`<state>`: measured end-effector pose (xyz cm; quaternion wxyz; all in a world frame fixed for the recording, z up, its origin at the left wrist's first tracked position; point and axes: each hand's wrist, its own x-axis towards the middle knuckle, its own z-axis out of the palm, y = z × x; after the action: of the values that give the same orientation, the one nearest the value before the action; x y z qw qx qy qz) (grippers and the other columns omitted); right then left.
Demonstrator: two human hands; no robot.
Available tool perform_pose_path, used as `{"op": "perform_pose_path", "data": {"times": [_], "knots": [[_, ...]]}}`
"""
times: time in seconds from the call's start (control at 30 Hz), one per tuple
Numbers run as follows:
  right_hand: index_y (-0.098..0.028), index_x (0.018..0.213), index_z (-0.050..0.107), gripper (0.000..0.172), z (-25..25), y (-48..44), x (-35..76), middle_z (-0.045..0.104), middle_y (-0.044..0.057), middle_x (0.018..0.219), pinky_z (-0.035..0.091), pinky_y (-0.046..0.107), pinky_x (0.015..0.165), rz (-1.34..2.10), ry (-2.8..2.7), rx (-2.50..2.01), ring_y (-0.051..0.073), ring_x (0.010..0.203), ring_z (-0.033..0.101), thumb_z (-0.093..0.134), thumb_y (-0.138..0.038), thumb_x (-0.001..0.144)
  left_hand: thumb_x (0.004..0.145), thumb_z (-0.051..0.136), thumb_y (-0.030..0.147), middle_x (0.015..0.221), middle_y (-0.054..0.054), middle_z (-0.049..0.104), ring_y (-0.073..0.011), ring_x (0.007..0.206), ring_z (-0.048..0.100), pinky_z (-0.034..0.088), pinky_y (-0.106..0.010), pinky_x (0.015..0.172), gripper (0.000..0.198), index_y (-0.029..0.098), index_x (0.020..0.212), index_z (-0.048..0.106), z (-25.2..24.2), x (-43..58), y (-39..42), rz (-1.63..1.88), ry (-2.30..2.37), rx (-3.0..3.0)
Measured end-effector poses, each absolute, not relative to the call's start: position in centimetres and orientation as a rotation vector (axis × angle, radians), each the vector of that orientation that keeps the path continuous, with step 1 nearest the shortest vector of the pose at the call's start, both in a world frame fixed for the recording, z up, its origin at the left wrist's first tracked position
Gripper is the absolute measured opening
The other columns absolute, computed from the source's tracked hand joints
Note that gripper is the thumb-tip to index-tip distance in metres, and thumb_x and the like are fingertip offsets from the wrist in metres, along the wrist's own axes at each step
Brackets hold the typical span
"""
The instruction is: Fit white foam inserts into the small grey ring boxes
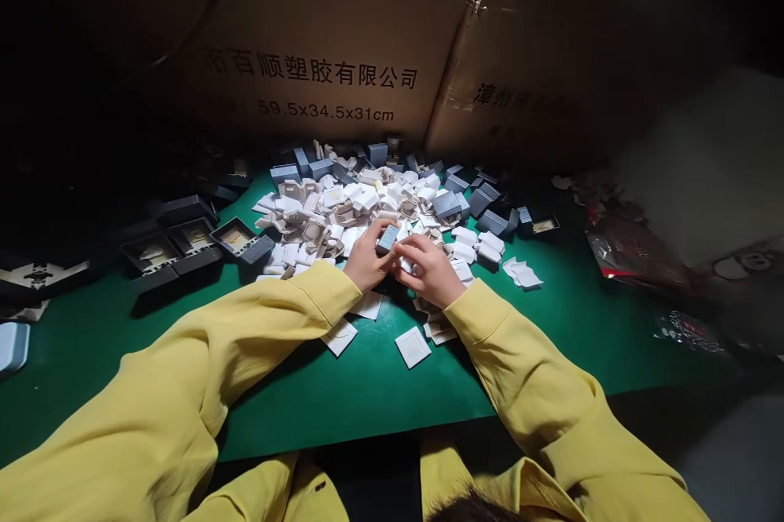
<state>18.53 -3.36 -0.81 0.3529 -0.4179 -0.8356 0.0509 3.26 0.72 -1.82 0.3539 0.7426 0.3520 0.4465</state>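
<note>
Near the middle of the green table, my left hand [369, 257] is closed around a small blue-grey box [387, 238], holding it above the table. My right hand [429, 267] meets it from the right, its fingertips at the box's side; its fingers are bent together, and whether anything else is between them is hidden. Just beyond both hands lies a heap of folded white card inserts [367, 199]. Below them, a flat white card square [412, 347] with a cut line lies on the table, with more card pieces beside it.
Open dark boxes [236, 238] with pale inserts stand at the left. Other blue-grey boxes [447, 204] lie around the heap. Large cardboard cartons [343, 24] wall off the back of the green table [343, 416]. Plastic-wrapped packets [637, 256] lie at the right.
</note>
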Motion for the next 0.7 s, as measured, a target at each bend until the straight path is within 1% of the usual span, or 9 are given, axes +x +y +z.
{"op": "perform_pose_path", "data": {"times": [0.07, 0.13, 0.2, 0.3, 0.47, 0.6, 0.7], "knots": [[-0.021, 0.093, 0.059, 0.014, -0.74, -3.41, 18.61, 0.058, 0.007, 0.09, 0.048, 0.033, 0.074, 0.104, -2.169, -1.087, 0.019, 0.085, 0.053, 0.051, -0.026, 0.083, 0.073, 0.041, 0.07, 0.088, -0.006, 0.058, -0.0185, 0.08, 0.056, 0.045, -0.031, 0.076, 0.059, 0.018, 0.1, 0.048, -1.74, 3.24, 0.71, 1.15, 0.954, 1.901], [-0.02, 0.09, 0.06, 0.014, -0.74, -3.43, 18.7, 0.06, 0.008, 0.09, 0.048, 0.034, 0.075, 0.057, -2.209, -1.078, 0.019, 0.085, 0.055, 0.051, -0.029, 0.085, 0.071, 0.037, 0.073, 0.082, -0.005, 0.058, -0.0178, 0.075, 0.055, 0.044, -0.03, 0.072, 0.062, 0.018, 0.097, 0.048, -1.74, 3.21, 0.75, 1.14, 1.017, 1.875], [-0.019, 0.094, 0.06, 0.019, -0.83, -3.38, 18.79, 0.062, 0.01, 0.096, 0.047, 0.037, 0.079, 0.003, -2.26, -1.06, 0.021, 0.091, 0.055, 0.054, -0.034, 0.083, 0.071, 0.034, 0.075, 0.079, -0.004, 0.057, -0.0174, 0.072, 0.055, 0.044, -0.03, 0.07, 0.063, 0.018, 0.095, 0.048, -1.81, 3.19, 0.84, 1.133, 1.085, 1.837], [-0.019, 0.103, 0.059, 0.028, -1.0, -3.21, 18.85, 0.062, 0.011, 0.104, 0.046, 0.041, 0.085, -0.063, -2.322, -1.031, 0.023, 0.1, 0.054, 0.056, -0.038, 0.082, 0.072, 0.031, 0.075, 0.078, -0.004, 0.057, -0.0172, 0.072, 0.055, 0.043, -0.03, 0.072, 0.063, 0.018, 0.092, 0.048, -1.97, 3.17, 1.01, 1.135, 1.143, 1.799], [-0.015, 0.105, 0.059, 0.029, -1.03, -3.13, 18.59, 0.065, 0.011, 0.103, 0.045, 0.04, 0.089, -0.184, -2.385, -1.0, 0.023, 0.101, 0.055, 0.049, -0.035, 0.087, 0.072, 0.028, 0.076, 0.078, -0.004, 0.057, -0.0163, 0.072, 0.055, 0.043, -0.029, 0.071, 0.065, 0.017, 0.088, 0.05, -2.23, 3.19, 1.29, 1.14, 1.189, 1.754], [-0.011, 0.108, 0.059, 0.029, -1.02, -3.45, 18.18, 0.066, 0.011, 0.106, 0.043, 0.04, 0.095, -0.354, -2.406, -0.973, 0.022, 0.101, 0.056, 0.046, -0.029, 0.089, 0.071, 0.029, 0.076, 0.078, -0.004, 0.057, -0.0163, 0.074, 0.055, 0.043, -0.028, 0.072, 0.064, 0.018, 0.087, 0.049, -2.44, 3.18, 1.48, 1.159, 1.205, 1.713], [-0.009, 0.111, 0.058, 0.031, -1.09, -3.64, 17.97, 0.065, 0.012, 0.109, 0.041, 0.04, 0.097, -0.425, -2.428, -1.0, 0.022, 0.104, 0.056, 0.044, -0.027, 0.09, 0.071, 0.03, 0.076, 0.076, -0.003, 0.057, -0.0157, 0.071, 0.054, 0.042, -0.028, 0.071, 0.061, 0.018, 0.084, 0.048, -2.43, 3.16, 1.57, 1.175, 1.189, 1.676]]}}
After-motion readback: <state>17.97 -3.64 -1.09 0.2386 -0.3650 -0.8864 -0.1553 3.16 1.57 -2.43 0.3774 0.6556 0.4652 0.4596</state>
